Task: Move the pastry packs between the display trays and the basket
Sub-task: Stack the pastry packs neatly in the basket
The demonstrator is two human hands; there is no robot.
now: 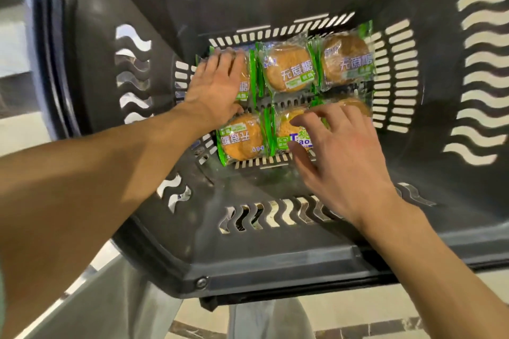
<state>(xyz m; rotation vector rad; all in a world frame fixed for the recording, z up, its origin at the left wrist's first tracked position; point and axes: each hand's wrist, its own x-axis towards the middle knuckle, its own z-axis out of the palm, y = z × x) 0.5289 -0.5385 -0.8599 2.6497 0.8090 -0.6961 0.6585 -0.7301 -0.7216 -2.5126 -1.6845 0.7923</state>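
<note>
Pastry packs lay on the slotted floor of the dark grey basket (275,264), two rows, clear wrappers with green edges and round golden pastries inside. Back row: back-left pack (243,82) mostly under the left hand (217,85), back-middle pack (287,67) beside it, back-right pack (347,59) against the right wall. Front row: front-left pack (241,137) printed side turned the other way up, front-middle pack (292,129) with blue lettering, and a front-right pack (355,106) of which I saw only a sliver past the fingers.

From my feed the left hand lay flat on the back-left pack, fingers straight and close together, palm down, pressing rather than gripping. The right hand (338,151) was over the front-middle pack, fingers spread and bent a little, tips touching the wrapper near its far edge, thumb (301,158) down at the near edge of the pack. I could not tell if that was a real pinch; the wrapper did not look lifted.

Both forearms came in over the near rim. Below the basket I saw tiled floor (358,311) and grey trousers (261,319).
</note>
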